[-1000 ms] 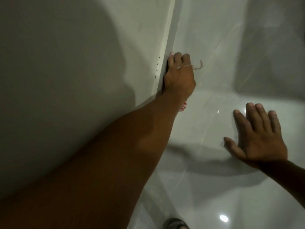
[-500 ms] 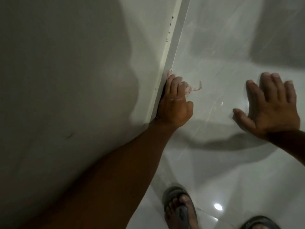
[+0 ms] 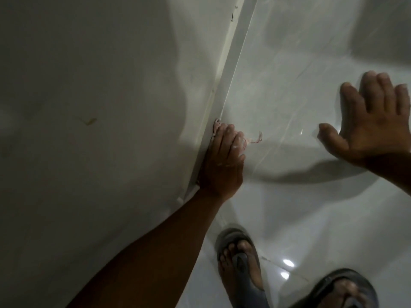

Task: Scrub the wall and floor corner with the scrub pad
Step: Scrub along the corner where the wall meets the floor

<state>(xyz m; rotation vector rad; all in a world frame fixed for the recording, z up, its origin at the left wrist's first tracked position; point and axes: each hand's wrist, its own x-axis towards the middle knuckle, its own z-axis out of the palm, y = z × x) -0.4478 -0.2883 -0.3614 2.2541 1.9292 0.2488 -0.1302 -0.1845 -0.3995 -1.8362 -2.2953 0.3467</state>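
My left hand [image 3: 223, 161] presses a pinkish scrub pad [image 3: 216, 125] into the corner where the pale wall [image 3: 111, 107] meets the glossy white tiled floor [image 3: 289, 207]. Only the pad's edges show past my fingertips, with a thin pink strand [image 3: 258, 138] curling out to the right. The white skirting strip [image 3: 231, 63] runs up and away from my fingers. My right hand [image 3: 369, 127] lies flat on the floor to the right, fingers spread, holding nothing.
My two feet in dark sandals [image 3: 240, 263] [image 3: 342, 292] stand on the floor at the bottom. A small dark mark [image 3: 87, 121] shows on the wall. Small specks dot the skirting's top edge [image 3: 233, 17]. Light glints on the tiles.
My left hand has slid the pad toward me along the corner. The view has tipped down, so my feet have come into sight. My right hand stays flat on the floor.
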